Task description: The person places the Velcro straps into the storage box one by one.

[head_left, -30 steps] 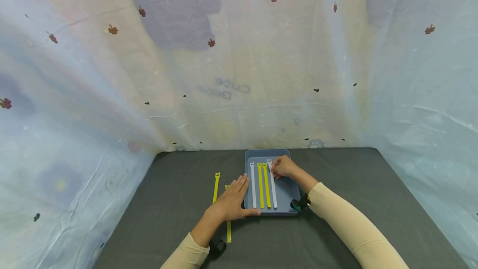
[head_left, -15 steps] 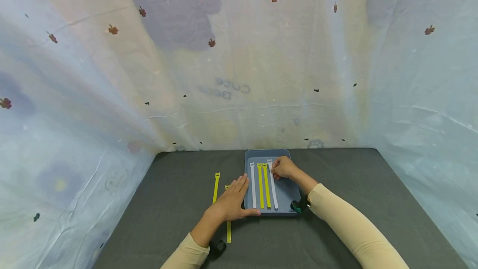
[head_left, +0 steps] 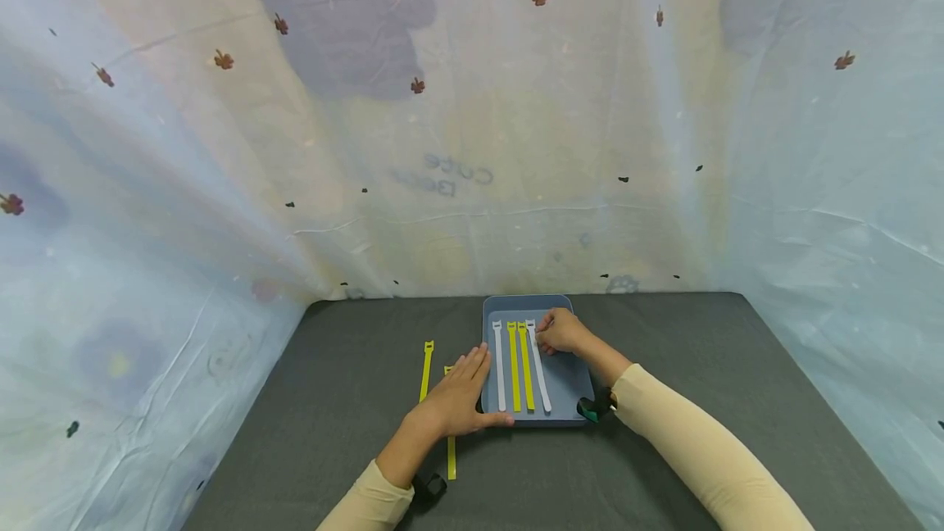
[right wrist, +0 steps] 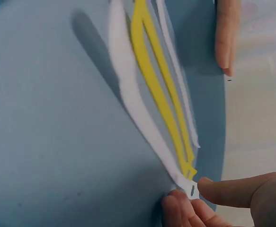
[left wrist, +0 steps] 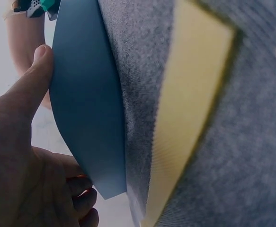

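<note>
My right hand [head_left: 559,329] pinches the slotted head of a white hook-and-loop cable tie [right wrist: 135,101] between thumb and fingers. The tie's tail slants over the floor of a blue-grey tray [head_left: 571,388]; the right wrist view shows its shadow beside it. Two yellow cable ties [head_left: 514,371] lie side by side just left of it. Left of those is another white cable tie [head_left: 500,371]. My left hand [head_left: 456,396] rests at the tray's front left corner, fingers straight along the left wall and thumb [left wrist: 42,56] on the front rim.
Two more yellow cable ties lie on the dark grey table [head_left: 354,400] left of the tray; one yellow tie [head_left: 427,367] is farther out, the other [head_left: 452,457] partly under my left hand. A patterned sheet [head_left: 472,146] hangs behind the table and along its sides.
The white tie in my right hand has shifted slightly toward me at its head, and its tail end has swung a little right. The left hand stays in place.
</note>
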Motion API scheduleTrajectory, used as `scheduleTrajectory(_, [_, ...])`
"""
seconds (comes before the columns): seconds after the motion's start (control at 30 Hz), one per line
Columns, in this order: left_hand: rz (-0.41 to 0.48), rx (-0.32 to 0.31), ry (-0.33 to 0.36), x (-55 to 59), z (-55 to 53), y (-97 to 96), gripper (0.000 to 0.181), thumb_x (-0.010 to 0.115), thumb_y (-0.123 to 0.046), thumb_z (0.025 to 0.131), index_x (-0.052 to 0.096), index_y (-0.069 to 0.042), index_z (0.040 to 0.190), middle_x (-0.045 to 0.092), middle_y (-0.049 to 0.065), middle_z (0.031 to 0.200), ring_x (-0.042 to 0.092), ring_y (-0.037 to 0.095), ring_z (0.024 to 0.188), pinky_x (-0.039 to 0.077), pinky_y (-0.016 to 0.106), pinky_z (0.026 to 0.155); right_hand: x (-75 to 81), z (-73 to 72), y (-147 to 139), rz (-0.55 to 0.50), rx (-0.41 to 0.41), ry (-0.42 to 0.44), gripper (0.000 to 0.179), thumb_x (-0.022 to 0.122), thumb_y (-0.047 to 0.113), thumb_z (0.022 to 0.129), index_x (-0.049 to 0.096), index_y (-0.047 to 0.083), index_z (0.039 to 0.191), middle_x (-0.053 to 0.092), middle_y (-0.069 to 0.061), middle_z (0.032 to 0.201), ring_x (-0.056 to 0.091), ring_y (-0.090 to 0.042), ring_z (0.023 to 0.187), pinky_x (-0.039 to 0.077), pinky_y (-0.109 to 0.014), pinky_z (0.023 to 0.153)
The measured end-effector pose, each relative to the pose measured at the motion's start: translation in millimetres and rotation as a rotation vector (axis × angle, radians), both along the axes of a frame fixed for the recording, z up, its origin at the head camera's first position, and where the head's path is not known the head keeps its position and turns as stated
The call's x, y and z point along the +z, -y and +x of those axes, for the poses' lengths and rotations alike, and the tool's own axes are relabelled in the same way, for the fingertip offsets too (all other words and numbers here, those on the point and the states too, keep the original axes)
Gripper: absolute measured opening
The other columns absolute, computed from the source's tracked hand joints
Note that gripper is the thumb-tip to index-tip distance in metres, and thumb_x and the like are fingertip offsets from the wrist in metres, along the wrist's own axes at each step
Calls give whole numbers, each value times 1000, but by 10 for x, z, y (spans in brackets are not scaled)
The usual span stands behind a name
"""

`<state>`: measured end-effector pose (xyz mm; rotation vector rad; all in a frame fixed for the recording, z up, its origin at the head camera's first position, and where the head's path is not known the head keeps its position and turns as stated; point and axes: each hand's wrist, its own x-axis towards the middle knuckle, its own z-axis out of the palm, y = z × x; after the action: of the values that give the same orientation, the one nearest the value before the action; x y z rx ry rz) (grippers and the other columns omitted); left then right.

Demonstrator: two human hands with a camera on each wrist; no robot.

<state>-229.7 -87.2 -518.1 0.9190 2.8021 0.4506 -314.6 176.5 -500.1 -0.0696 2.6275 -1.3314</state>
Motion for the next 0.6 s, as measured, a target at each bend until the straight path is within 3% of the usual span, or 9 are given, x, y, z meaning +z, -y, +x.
scheduleTrajectory(0.27, [-19, 5, -6, 8, -5, -8, 121, 67, -77, 93, 17, 0, 171, 9, 17, 180, 13, 31, 166, 17, 49, 135, 195, 150, -114, 31, 54, -41, 25, 70, 8, 103, 64, -10, 120, 71, -15, 92, 73, -31, 82, 64, -43, 73])
scheduleTrajectory(0.43, [-21, 9, 7, 14, -8, -6, 123, 64, -81, 91, 16, -2, 172, 8, 16, 180, 12, 30, 167, 17, 47, 135, 224, 274, -237, 62, 110, -115, 31, 72, 17, 105, 68, -7, 124, 72, -17, 104, 72, -27, 88, 63, -41, 76])
scheduleTrajectory(0.6, [-12, 10, 17, 23, 5, -9, 122, 64, -80, 92, 15, -2, 172, 8, 16, 180, 11, 30, 167, 16, 48, 135, 253, 470, -349, 47, 113, -211, 37, 71, 24, 106, 69, -5, 129, 72, -19, 118, 71, -35, 107, 62, -49, 88])
